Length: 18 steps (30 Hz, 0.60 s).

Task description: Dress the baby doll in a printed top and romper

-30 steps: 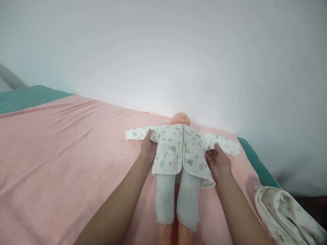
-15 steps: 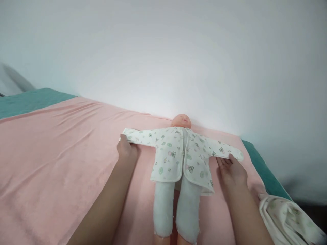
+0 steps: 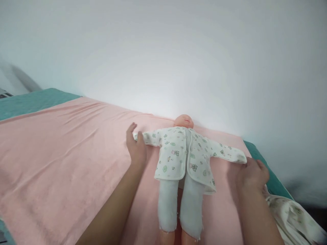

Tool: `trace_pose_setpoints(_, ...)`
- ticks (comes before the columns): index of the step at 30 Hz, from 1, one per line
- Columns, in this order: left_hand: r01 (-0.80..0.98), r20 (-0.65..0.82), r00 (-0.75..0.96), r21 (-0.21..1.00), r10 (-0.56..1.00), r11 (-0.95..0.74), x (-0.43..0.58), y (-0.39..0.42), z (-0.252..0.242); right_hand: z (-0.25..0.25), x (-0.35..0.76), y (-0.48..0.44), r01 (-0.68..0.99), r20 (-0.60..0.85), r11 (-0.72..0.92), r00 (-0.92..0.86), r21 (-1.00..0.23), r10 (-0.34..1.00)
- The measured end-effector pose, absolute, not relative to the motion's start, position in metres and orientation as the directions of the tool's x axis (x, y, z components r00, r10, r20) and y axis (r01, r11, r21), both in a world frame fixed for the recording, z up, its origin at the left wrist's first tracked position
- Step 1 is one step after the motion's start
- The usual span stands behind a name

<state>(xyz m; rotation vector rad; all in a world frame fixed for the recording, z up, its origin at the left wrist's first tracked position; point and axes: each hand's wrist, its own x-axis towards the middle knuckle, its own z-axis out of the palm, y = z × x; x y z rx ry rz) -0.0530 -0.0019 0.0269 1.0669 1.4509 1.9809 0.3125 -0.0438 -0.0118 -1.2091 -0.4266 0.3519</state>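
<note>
A baby doll [image 3: 183, 121] lies on its back on a pink blanket [image 3: 63, 149], head toward the wall. It wears a white printed jacket [image 3: 178, 153] with both sleeves spread out, and white cloth legs [image 3: 168, 200]. My left hand [image 3: 136, 147] rests at the end of the doll's left-side sleeve, fingers stretched and apart. My right hand [image 3: 251, 175] sits at the cuff of the other sleeve [image 3: 230, 153], fingers curled and pinching the cuff's end.
A white wall rises right behind the doll's head. Teal bedding [image 3: 30, 100] shows at the far left and at the right edge [image 3: 270, 180]. A crumpled printed white garment [image 3: 293, 217] lies at the lower right, beside my right forearm.
Both hands slid outward from the jacket's sides along the sleeves to the cuffs, pulling the sleeves straight. The left hand's fingers have now spread; the view shifted slightly.
</note>
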Motion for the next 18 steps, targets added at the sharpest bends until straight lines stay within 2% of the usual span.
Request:
trace_pose_setpoints(2, 0.061, 0.335, -0.399, 0.939, 0.854, -0.339, -0.038, -0.015, 0.036, 0.001, 0.289, -0.045, 0.17, 0.261, 0.271, 0.9, -0.947, 0.35)
trace_pose_setpoints(4, 0.045, 0.353, -0.167, 0.936, 0.921, -0.35, -0.024, -0.026, 0.04, 0.017, 0.256, -0.048, 0.225, 0.332, 0.267, 0.812, -0.937, 0.48)
trace_pose_setpoints(6, 0.053, 0.406, 0.022, 0.912, 0.914, -0.407, -0.013, -0.034, 0.039, 0.031, 0.224, -0.051, 0.174, 0.284, 0.226, 0.67, -0.958, 0.686)
trace_pose_setpoints(8, 0.098, 0.473, 0.143, 0.867, 0.869, -0.488, -0.006, -0.039, 0.036, 0.04, 0.198, -0.056, 0.214, 0.269, 0.181, 0.519, -0.96, 0.811)
trace_pose_setpoints(11, 0.205, 0.559, 0.237, 0.771, 0.795, -0.603, -0.001, -0.041, 0.029, 0.043, 0.177, -0.063, 0.364, 0.254, 0.153, 0.248, -0.919, 0.935)
trace_pose_setpoints(13, 0.245, 0.585, 0.263, 0.728, 0.767, -0.64, 0.0, -0.04, 0.027, 0.04, 0.171, -0.066, 0.465, 0.243, 0.166, 0.111, -0.87, 0.964)
trace_pose_setpoints(18, 0.327, 0.61, 0.313, 0.65, 0.728, -0.686, 0.001, -0.037, 0.024, 0.036, 0.169, -0.07, 0.654, 0.263, 0.219, -0.031, -0.725, 0.964)
